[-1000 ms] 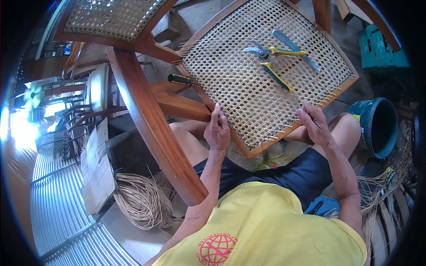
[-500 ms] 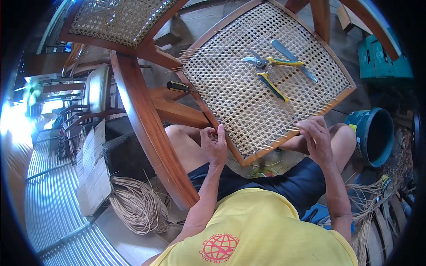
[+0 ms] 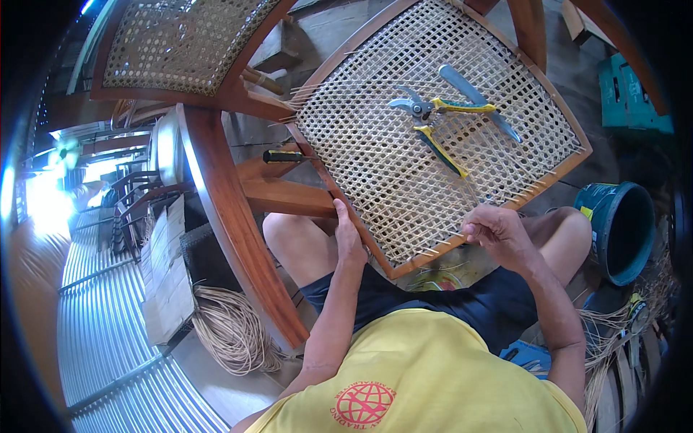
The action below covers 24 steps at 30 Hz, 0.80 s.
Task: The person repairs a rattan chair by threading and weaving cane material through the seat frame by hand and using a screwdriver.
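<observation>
Cane seat (image 3: pixel 375 151) is lying in its wooden frame (image 3: pixel 374 249), near corner pointing at the person's lap, pruning shears (image 3: pixel 424 110) and a flat blade (image 3: pixel 476 101) still resting on the weave. Left hand (image 3: pixel 349 237) is touching the left rail; most of its fingers are hiding from me, so I can't tell how tightly they're closing. Right hand (image 3: pixel 499 232), its fingers looser half a second ago, is now curling them narrow, slightly nearer that corner; whether they're pinching a strand, I can't tell
</observation>
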Motion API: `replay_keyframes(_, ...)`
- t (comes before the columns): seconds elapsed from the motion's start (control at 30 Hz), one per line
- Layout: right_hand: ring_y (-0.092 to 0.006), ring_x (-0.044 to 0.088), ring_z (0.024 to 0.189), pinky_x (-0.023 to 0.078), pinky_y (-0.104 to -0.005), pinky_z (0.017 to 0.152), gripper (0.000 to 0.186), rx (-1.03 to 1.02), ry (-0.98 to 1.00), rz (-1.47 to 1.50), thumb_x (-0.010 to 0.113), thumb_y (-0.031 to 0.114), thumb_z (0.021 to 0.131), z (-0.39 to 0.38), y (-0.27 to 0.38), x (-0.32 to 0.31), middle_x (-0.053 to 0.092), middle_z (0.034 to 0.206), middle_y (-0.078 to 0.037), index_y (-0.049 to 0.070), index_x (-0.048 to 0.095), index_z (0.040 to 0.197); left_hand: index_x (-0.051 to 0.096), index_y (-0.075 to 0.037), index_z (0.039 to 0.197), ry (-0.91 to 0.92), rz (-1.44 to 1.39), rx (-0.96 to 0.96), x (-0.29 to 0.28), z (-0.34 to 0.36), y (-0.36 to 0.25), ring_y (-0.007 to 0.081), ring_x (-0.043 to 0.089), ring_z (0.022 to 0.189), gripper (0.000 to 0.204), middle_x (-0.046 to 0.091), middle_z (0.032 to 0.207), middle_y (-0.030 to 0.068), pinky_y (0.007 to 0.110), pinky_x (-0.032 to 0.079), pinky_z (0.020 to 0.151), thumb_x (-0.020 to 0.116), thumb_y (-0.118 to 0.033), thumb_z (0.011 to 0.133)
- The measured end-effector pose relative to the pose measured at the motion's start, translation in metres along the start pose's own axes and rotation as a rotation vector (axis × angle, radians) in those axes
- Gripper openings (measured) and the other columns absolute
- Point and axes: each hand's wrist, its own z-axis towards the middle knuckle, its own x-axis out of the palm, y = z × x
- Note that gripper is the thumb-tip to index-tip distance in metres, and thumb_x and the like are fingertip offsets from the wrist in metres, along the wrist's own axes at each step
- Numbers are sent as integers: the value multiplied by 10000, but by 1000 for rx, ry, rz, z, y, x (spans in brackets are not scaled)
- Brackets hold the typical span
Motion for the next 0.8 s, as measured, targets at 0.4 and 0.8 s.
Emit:
replay_keyframes(0.4,-354,464,696,405,-433,641,236,-33,-240,-328,582,64,983,0,14,28,421,727,-156,7,452,795,383,-13,1512,-86,-15,85,0,21,21,253,604,1244,841,583,1404,125,410,477,1082,303,-692,1022)
replay_keyframes(0.8,-337,516,700,458,-434,643,165,-144,-272,-559,633,20,873,0,2,35,482,733,-129,48,500,781,621,53,1254,-218,66,118,2,19,18,152,629,1009,923,684,1135,70,319,498,932,491,-790,902)
